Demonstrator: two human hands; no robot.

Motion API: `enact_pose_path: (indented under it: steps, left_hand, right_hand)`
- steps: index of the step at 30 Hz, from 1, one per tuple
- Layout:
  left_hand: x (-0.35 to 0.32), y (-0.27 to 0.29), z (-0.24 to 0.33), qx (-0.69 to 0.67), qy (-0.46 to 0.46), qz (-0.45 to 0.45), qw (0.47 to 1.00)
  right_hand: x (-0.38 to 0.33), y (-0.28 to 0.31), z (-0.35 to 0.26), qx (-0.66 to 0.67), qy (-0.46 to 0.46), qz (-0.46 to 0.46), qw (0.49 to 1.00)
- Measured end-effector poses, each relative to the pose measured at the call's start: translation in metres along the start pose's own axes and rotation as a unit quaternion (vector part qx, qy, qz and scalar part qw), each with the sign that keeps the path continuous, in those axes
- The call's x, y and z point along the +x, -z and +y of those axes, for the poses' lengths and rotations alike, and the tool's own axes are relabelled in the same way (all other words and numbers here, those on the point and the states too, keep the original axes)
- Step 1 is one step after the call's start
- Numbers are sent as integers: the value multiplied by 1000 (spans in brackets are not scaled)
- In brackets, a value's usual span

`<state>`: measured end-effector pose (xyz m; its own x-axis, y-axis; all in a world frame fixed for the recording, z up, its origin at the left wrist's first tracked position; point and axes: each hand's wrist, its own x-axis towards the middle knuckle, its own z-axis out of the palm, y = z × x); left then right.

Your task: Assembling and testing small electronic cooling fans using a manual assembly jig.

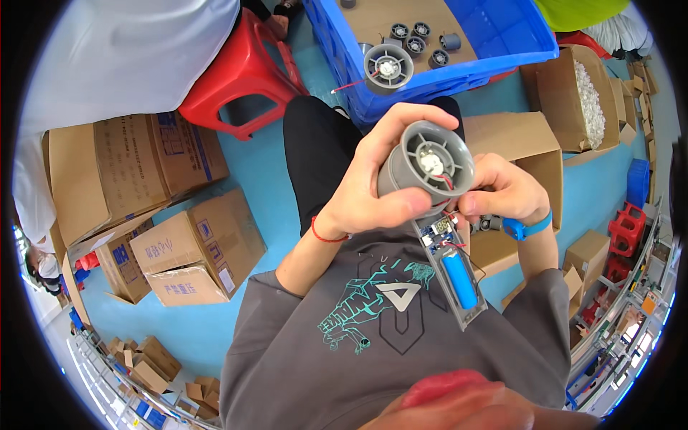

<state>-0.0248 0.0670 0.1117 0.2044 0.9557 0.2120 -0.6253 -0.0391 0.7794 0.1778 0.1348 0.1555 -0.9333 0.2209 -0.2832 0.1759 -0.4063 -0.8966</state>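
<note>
My left hand (365, 183) is wrapped round the grey round fan housing (405, 166) of a small handheld device, thumb in front and fingers behind. Inside its ring show spokes, a white centre and a short red wire. Below the housing extends the device's open grey handle (463, 315), with a blue circuit board (438, 236), a small digit display and a blue cylindrical battery (459, 279) exposed. At the joint of housing and handle, my right hand (512, 188) is closed in a pinch beside red wires. What its fingertips grip is too small to make out.
Ahead stands a blue bin (494, 64) with several grey fan housings; another fan housing (388, 68) with a red wire sits at its near edge. An open carton (527, 136) is at the right, a red stool (244, 79) at the left, with cartons (193, 247) nearer.
</note>
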Motion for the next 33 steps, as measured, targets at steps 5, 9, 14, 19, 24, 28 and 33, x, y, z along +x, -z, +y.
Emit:
enact_pose_path:
  steps: [5, 9, 14, 19, 24, 28, 33]
  left_hand:
    - [1, 2, -2, 34, -12, 3, 999]
    - [1, 4, -1, 9, 18, 10, 1000]
    - [0, 8, -18, -36, 11, 28, 999]
    - [2, 12, -23, -51, 27, 24, 998]
    - [2, 8, -24, -104, 54, 52, 992]
    - [4, 4, -23, -117, 49, 61, 990]
    - [3, -1, -19, -115, 14, 73, 991]
  right_hand:
    - [-5, -8, 2, 6, 0, 46, 999]
    - [-2, -10, 7, 19, -24, 65, 997]
    - [0, -13, 8, 29, -36, 84, 995]
    - [0, -6, 11, -6, -28, 42, 999]
    - [0, -2, 23, 75, 6, 9, 997]
    - [1, 2, 39, 89, 51, -12, 995]
    - [2, 0, 37, 69, 91, -13, 993]
